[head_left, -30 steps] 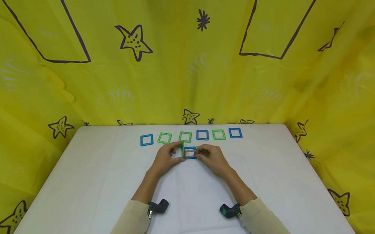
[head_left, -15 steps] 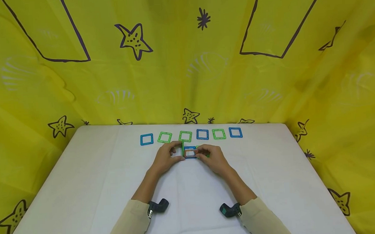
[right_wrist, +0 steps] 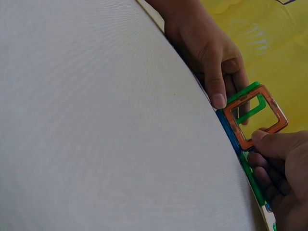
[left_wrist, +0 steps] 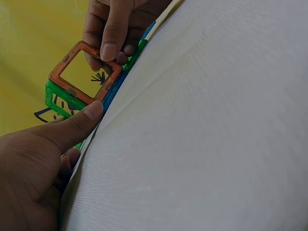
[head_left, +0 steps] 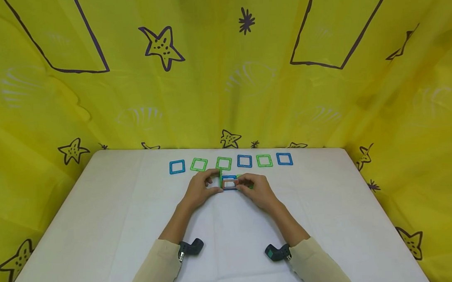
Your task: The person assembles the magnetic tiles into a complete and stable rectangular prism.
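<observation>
Near the far middle of the table, my left hand [head_left: 200,188] grips a green square frame tile [head_left: 221,179] that stands upright, thumb at its near edge. Opposite, my right hand [head_left: 258,190] pinches an orange square frame tile [right_wrist: 234,129] between thumb and fingers. The orange tile stands upright along the near edge of a blue tile [right_wrist: 228,133] lying flat. In the left wrist view, one corner of the orange tile [left_wrist: 65,58] meets the green one, by the left thumb. Another flat green tile [right_wrist: 251,179] adjoins the blue one, partly hidden beneath my right hand.
Behind the hands, a row of separate flat square tiles includes a blue one [head_left: 177,167], a green one [head_left: 199,164] and several more. The white-covered table [head_left: 229,240] ends at a yellow patterned curtain [head_left: 209,96]. Each wrist wears a small black camera [head_left: 192,247].
Both hands keep almost the same place and hold. The orange tile appears slightly more upright over the blue tile's near edge; the head view has shifted slightly.
</observation>
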A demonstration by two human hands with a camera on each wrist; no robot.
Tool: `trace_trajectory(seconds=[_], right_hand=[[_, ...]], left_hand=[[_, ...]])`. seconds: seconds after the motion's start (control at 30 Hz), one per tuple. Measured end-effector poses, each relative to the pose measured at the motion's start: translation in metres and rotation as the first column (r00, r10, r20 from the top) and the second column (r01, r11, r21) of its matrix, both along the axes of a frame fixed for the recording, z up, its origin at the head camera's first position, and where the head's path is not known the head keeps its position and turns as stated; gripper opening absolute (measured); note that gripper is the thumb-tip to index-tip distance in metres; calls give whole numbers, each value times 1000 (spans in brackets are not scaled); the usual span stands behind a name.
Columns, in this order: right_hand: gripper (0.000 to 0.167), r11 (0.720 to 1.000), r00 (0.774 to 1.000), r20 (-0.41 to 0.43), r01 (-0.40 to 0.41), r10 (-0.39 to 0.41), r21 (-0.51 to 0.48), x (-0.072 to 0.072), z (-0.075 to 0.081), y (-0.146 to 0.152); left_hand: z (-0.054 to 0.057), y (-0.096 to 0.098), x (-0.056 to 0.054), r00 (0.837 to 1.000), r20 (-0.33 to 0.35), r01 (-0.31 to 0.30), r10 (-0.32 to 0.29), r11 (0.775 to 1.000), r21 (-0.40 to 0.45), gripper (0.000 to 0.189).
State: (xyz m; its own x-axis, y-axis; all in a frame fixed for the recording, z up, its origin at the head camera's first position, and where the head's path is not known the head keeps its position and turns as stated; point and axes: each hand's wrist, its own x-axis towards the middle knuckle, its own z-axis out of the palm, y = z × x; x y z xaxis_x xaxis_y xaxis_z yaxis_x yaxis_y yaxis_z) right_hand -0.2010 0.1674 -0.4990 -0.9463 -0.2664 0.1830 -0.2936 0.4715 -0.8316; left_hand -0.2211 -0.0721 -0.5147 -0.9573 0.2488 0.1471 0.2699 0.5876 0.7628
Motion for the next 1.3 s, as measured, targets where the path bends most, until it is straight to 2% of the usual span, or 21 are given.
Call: trace_trajectory(seconds=[0.13, 0.4, 0.57, 0.73, 0.87, 1.13, 1.3], right_hand=[[18, 1000, 1000, 7, -2, 2, 7, 0, 1, 1], [27, 999, 997, -70, 29, -27, 41, -3, -1, 3], [26, 995, 992, -93, 89, -84, 50, -5, 1, 6], [24, 987, 986, -58, 155, -153, 33, -9, 6, 17], [23, 975, 975, -18, 223, -222, 22, -15, 7, 32], [25, 939, 940, -7, 341, -341, 50, -22, 14, 66], [33, 914, 925, -42, 379, -377, 147, -24, 18, 79]], left_hand=[[0, 0, -2, 1000, -1, 4, -4, 1000, 4, 62], [1, 0, -3, 1000, 9, 6, -6, 1000, 25, 61], [0, 0, -3, 1000, 14, 8, -8, 1000, 28, 61], [0, 0, -3, 1000, 14, 6, -6, 1000, 29, 62], [1, 0, -3, 1000, 15, 6, -6, 999, 34, 61], [2, 0, -1, 1000, 19, 9, -10, 999, 34, 61], [2, -1, -1, 1000, 11, 14, -14, 999, 36, 61]])
